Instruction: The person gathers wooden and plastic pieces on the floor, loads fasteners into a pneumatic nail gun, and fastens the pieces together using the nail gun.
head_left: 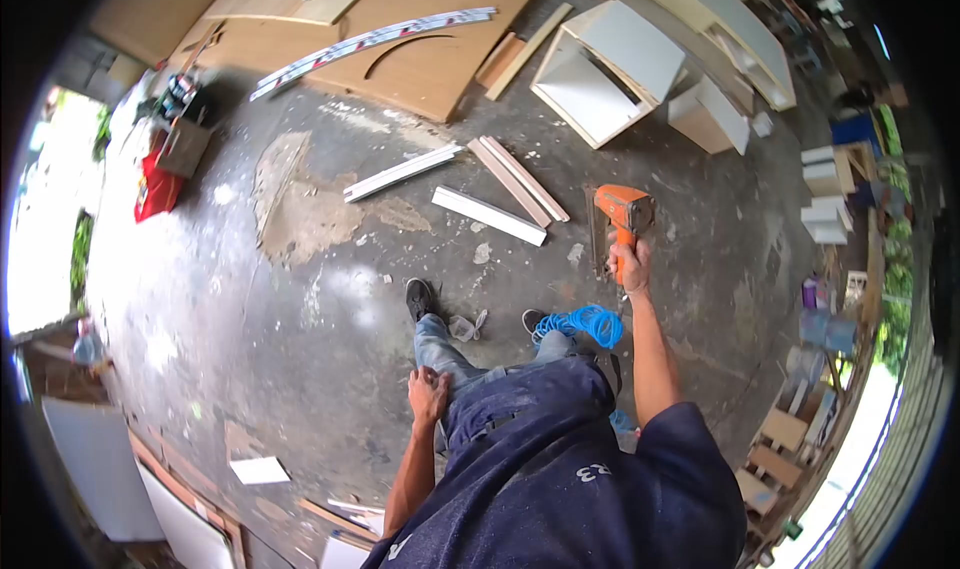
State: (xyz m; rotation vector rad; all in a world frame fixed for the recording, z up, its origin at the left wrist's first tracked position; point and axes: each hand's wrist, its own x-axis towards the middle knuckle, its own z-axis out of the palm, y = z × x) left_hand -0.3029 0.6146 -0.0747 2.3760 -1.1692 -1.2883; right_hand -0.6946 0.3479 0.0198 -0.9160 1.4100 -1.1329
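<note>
My right hand (632, 265) is wrapped round the grip of an orange nail gun (624, 207), held out ahead above the floor. Below it, a coiled blue air hose (592, 323) hangs beside my right shoe. My left hand (430, 393) rests against the thigh of my jeans, its fingers curled in; whatever may be inside them is hidden. In front of me on the concrete lie a white strip (490, 215), a bundle of white strips (402, 172) and two long wooden strips (518, 181).
An open white box cabinet (610, 69) stands ahead, with a smaller white box (708, 115) beside it. A large brown board (420, 74) lies at the far left, a long level-like bar (375, 47) across it. Crumpled clear plastic (468, 327) sits between my feet. Shelving with offcuts (780, 429) lines the right.
</note>
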